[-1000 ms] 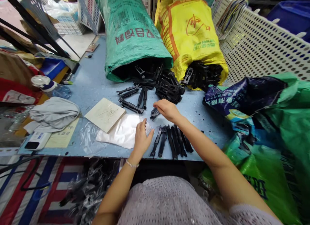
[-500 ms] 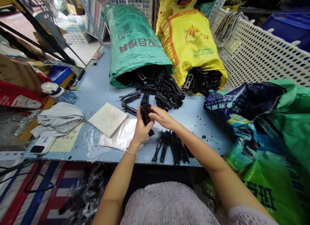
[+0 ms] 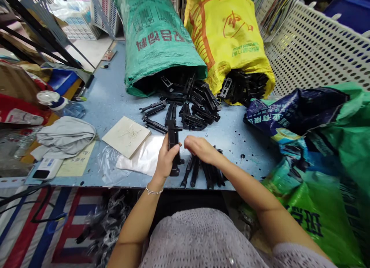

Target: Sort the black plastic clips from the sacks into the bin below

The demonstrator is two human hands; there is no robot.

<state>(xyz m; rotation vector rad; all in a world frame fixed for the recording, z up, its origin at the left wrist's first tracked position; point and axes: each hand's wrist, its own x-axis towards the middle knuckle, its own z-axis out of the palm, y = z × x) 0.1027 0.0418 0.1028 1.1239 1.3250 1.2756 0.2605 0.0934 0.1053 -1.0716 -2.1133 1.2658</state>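
My left hand is wrapped round a long black plastic part, held nearly upright over the table's front half. Just to its right is my right hand, its fingers curled together; whether anything small is in them is hidden. Below my right hand a row of slim black parts lies side by side near the table edge. Beyond both hands a loose pile of similar black parts spills from the green woven sack. More black parts show in the mouth of the yellow sack.
On the blue table, a square cream tile lies partly over a white plastic bag. To the left are a grey cloth and a water bottle. A white perforated basket and crumpled sacks stand on the right.
My right hand has come away from the black part and moved slightly right, fingers curling. The part in my left hand now stands more upright and fully in view. The whole view has tilted down slightly.
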